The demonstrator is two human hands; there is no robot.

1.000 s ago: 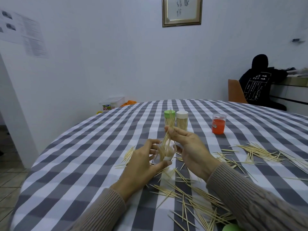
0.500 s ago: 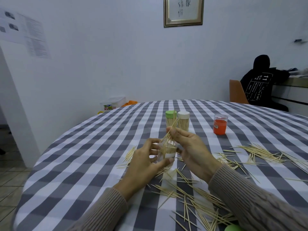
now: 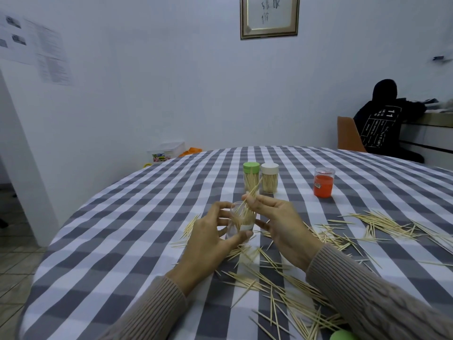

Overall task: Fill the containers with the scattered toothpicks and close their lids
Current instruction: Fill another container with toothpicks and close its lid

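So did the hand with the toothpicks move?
Yes. The right hand, pinching toothpicks, sank slightly lower below the green-lidded container, towards the clear jar.

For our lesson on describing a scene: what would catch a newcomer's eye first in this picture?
First, the two hands at the centre: the left hand holds a clear jar while the right hand feeds a bunch of toothpicks into it. Next, the loose toothpicks strewn over the checked tablecloth nearby. Behind stand two lidded full jars and an orange jar.
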